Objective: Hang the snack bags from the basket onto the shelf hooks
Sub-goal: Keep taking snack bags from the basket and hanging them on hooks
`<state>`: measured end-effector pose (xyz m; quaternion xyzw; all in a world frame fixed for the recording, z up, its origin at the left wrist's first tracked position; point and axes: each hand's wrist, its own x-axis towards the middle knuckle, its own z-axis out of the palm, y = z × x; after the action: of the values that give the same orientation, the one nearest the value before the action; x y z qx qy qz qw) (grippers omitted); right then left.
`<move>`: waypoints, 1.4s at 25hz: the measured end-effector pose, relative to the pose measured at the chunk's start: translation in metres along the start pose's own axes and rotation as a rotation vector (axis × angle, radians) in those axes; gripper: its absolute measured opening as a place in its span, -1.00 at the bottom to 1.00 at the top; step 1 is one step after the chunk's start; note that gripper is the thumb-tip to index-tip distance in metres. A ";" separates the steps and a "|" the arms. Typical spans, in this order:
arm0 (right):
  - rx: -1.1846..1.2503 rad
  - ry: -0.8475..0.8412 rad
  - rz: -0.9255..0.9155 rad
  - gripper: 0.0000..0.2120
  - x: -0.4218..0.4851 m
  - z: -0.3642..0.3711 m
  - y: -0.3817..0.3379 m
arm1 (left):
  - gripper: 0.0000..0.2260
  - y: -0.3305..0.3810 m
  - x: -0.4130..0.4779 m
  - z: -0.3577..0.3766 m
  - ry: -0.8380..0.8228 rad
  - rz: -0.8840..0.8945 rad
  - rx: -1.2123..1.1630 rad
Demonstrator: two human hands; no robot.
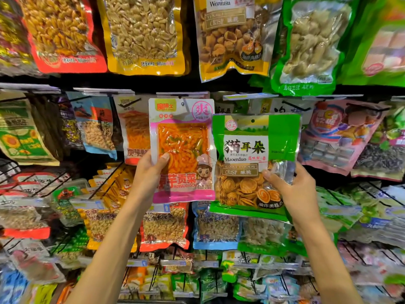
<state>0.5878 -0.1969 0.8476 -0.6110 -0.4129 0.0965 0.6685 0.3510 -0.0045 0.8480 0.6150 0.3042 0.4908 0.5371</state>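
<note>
My left hand (149,172) grips a pink bag of orange strips (183,139) by its lower left edge, thumb on the front. The bag is held upright against the middle row, its hang hole near the hook (183,96) above it. My right hand (291,189) grips a green Maoerduo crisp bag (254,154) at its lower right side, thumb across the clear window. That bag is upright, right beside the pink one, its hang hole a little below the hook rail (249,96). The basket is out of view.
Hanging snack bags fill the shelf wall: peanut bags (142,34) and a green bag (306,44) above, matching orange-strip bags (133,130) left of the pink one, a pink bag (337,137) to the right, and wire hooks with more bags (164,227) below my arms.
</note>
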 end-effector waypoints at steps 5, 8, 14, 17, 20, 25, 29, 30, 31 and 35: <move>0.006 0.002 -0.008 -0.69 0.009 0.003 0.003 | -0.79 -0.008 0.011 -0.003 -0.015 -0.017 0.001; 0.007 0.020 -0.006 -0.78 0.015 0.006 0.003 | -0.83 -0.011 0.016 -0.004 -0.013 -0.019 0.002; 0.009 0.032 -0.010 -0.79 0.027 0.013 0.005 | -0.79 -0.014 0.027 -0.006 -0.056 -0.021 -0.025; -0.028 0.036 -0.006 -0.78 0.037 0.018 0.006 | -0.79 -0.016 0.039 -0.004 -0.052 -0.017 0.007; -0.007 0.013 0.009 -0.76 0.045 0.024 0.002 | -0.78 -0.020 0.054 -0.006 -0.040 -0.019 0.042; -0.028 -0.017 0.010 -0.77 0.055 0.026 0.004 | -0.75 -0.033 0.070 -0.011 -0.024 -0.020 0.103; -0.020 -0.022 0.015 -0.72 0.061 0.023 0.006 | -0.72 -0.039 0.076 -0.007 0.002 -0.021 0.117; -0.005 -0.028 0.019 -0.71 0.063 0.021 0.006 | -0.72 -0.041 0.077 -0.006 0.017 -0.023 0.113; 0.010 -0.040 0.022 -0.72 0.064 0.020 0.006 | -0.73 -0.042 0.078 -0.005 0.032 -0.023 0.109; 0.037 -0.077 0.052 -0.73 0.069 0.017 0.011 | -0.80 -0.043 0.077 -0.001 0.042 -0.013 0.111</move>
<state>0.6250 -0.1385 0.8659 -0.6047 -0.4205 0.1450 0.6607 0.3825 0.0757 0.8278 0.6314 0.3462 0.4823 0.4989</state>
